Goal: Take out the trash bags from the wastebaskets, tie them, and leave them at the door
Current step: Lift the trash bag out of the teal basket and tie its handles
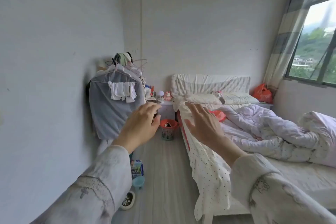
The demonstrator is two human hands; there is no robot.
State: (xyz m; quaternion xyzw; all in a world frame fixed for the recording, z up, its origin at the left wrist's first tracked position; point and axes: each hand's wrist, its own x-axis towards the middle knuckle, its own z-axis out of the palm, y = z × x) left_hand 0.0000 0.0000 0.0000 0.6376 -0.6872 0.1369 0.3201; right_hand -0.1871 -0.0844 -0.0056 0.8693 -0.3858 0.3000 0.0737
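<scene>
A small mesh wastebasket [168,132] stands on the floor between the nightstand and the bed, lined with a red trash bag [166,123] that holds some rubbish. My left hand [142,125] reaches forward in the air, fingers apart and empty, just left of the basket in the picture but well short of it. My right hand [201,125] is also stretched out and spread open, over the bed's near edge. Another red plastic bag [218,114] lies on the bed behind my right hand.
The bed [272,172] with a crumpled duvet fills the right side. A clothes rack [116,103] with hanging garments stands by the left wall. A nightstand [166,107] holds small trinkets. A bowl [128,201], a teal dish and a box sit on the floor at left. A red bag [262,93] rests under the window.
</scene>
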